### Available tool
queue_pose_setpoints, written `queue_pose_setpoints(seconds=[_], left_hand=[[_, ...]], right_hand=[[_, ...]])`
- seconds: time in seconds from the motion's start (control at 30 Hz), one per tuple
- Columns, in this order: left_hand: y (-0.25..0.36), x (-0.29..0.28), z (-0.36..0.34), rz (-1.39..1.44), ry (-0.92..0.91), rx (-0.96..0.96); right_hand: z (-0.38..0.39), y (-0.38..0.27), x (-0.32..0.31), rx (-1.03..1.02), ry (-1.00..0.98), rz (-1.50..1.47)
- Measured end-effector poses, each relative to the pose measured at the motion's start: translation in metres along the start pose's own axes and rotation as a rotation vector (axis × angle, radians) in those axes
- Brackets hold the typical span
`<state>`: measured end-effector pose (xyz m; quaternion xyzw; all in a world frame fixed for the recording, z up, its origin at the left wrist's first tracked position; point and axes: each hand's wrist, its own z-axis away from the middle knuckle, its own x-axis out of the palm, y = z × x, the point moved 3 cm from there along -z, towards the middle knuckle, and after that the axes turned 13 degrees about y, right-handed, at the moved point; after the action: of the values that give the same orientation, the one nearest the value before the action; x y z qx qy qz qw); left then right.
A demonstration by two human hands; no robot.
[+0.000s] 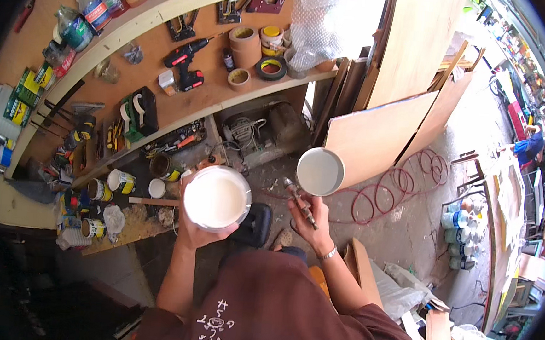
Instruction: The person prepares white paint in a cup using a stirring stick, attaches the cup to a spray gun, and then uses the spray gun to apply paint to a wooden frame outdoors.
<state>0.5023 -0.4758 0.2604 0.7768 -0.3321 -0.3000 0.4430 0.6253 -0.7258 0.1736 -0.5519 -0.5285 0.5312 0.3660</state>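
Note:
My left hand [190, 229] is closed around a translucent tub [217, 198] of creamy white liquid, held in the middle of the view. To its right, my right hand [311, 226] grips a metal spray gun [300, 202]. Above that hand is a round grey cup [320, 171] with pale, milky contents, apparently on top of the gun. Below and behind the left tub a black object [259, 223] shows on the floor, partly hidden.
A wooden shelf [161, 138] holds a drill [182, 62], tape, pots and bottles. Paint cans [121, 180] sit lower left. Plywood sheets [376, 139] lean right of the bench, beside a coiled red hose [384, 197]. Offcuts [438, 336] lie lower right. A person in blue [526, 150] is far right.

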Motion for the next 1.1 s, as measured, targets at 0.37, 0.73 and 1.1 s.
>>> queue_pose_setpoints(seconds=[0.37,0.73,1.1], left_hand=[[0.048,0.002,-0.023,-0.090,-0.154,0.179],[0.068,-0.019,-0.019,-0.206,-0.181,0.214],[0.088,-0.016,-0.014,-0.374,-0.196,0.287]], right_hand=[[0.087,-0.046,0.013,-0.165,-0.139,0.176],[0.098,-0.060,0.024,-0.306,-0.148,0.213],[0.098,-0.056,0.030,-0.336,-0.157,0.184]])
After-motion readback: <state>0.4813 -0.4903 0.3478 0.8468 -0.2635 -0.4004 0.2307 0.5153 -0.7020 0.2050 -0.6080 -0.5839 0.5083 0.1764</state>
